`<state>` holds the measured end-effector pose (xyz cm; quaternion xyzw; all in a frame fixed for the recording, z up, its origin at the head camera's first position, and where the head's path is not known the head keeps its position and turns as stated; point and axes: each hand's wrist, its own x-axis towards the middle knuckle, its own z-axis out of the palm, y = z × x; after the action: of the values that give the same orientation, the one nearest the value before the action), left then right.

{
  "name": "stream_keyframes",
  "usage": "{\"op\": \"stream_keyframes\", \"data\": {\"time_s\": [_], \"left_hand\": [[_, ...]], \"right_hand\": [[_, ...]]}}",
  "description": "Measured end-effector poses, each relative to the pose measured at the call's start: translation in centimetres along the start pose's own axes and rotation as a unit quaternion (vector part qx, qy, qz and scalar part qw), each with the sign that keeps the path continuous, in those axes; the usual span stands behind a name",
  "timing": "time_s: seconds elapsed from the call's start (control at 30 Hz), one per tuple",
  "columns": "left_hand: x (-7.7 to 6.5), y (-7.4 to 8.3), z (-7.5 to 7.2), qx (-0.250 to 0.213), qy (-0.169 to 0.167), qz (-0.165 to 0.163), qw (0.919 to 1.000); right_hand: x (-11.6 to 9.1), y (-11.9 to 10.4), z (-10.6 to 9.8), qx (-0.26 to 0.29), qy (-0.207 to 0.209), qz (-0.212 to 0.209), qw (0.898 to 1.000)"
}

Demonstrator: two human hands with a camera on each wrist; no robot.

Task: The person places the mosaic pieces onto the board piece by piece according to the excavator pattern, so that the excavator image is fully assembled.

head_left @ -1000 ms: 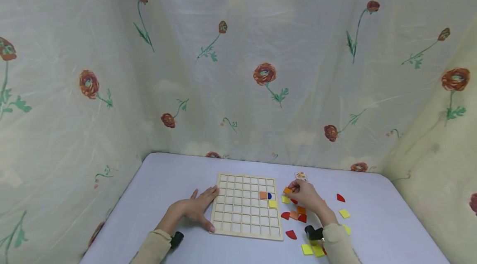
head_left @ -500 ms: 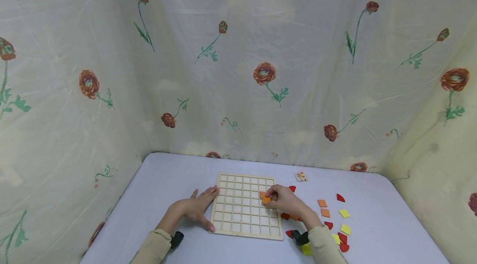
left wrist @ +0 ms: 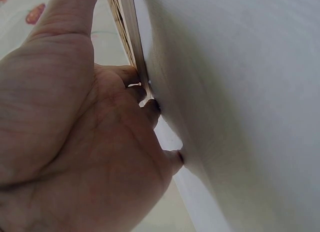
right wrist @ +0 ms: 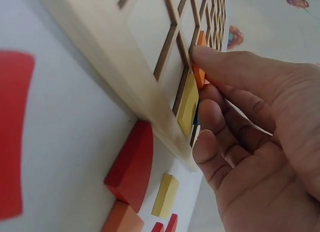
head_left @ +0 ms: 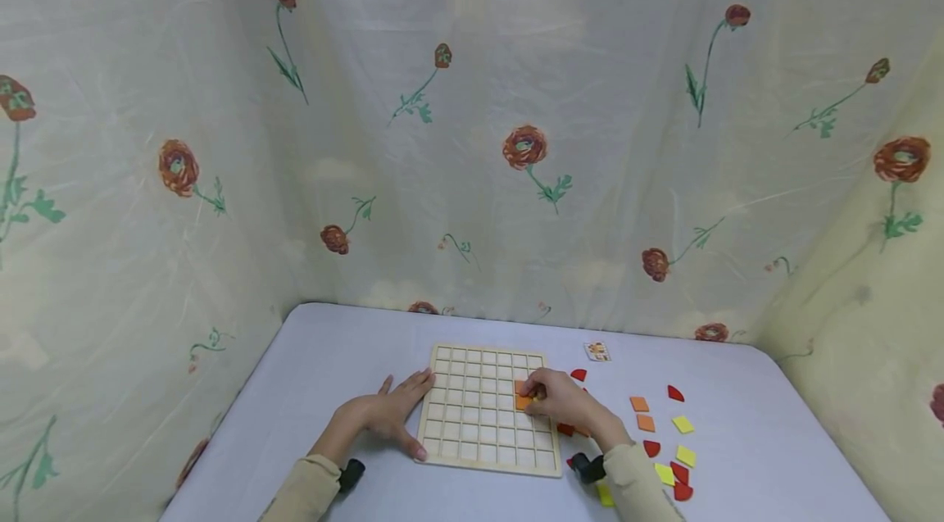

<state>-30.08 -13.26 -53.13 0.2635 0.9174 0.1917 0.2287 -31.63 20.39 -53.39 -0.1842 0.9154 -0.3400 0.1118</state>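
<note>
A wooden grid board (head_left: pixel 488 467) lies on the white table. My left hand (head_left: pixel 387 414) rests against its left edge, fingers spread and thumb at the near corner; the left wrist view shows the fingertips at the board's side (left wrist: pixel 132 37). Over the right part of the grid, my right hand (head_left: pixel 566 401) pinches an orange square tile (right wrist: pixel 199 72) between thumb and index finger. Just behind it another orange tile (head_left: pixel 519 386) sits in a cell. A yellow tile (right wrist: pixel 188 103) is in the grid beside the fingers, with a blue piece partly hidden by them.
Red quarter-circle pieces (head_left: pixel 675 393), yellow squares (head_left: pixel 686 456) and orange squares (head_left: pixel 646 423) lie scattered right of the board. A small printed card (head_left: pixel 596 351) lies behind them. Flowered curtain (head_left: pixel 472 178) surrounds the table's back and sides.
My right hand has carried the orange tile leftward from the loose pieces onto the board and lowered it against the grid, near the other orange tile. The left hand keeps its place.
</note>
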Motion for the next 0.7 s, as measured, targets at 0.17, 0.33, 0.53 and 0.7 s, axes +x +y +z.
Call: {"op": "stream_keyframes", "data": {"time_s": [0.17, 0.33, 0.53, 0.7], "left_hand": [[0.0, 0.0, -0.1, -0.003, 0.000, 0.000, 1.0000], [0.0, 0.0, -0.1, -0.001, 0.001, 0.001, 1.0000], [0.0, 0.0, -0.1, 0.000, 0.000, 0.005, 1.0000], [0.0, 0.0, -0.1, 0.000, 0.000, 0.004, 1.0000]], "right_hand": [[0.0, -0.2, 0.0, -0.004, 0.000, 0.002, 1.000], [-0.2, -0.4, -0.2, 0.006, 0.004, 0.018, 1.000], [-1.3, 0.4, -1.2, 0.025, 0.046, 0.017, 0.998], [-2.9, 1.5, -3.2, 0.015, 0.093, 0.088, 0.992]]}}
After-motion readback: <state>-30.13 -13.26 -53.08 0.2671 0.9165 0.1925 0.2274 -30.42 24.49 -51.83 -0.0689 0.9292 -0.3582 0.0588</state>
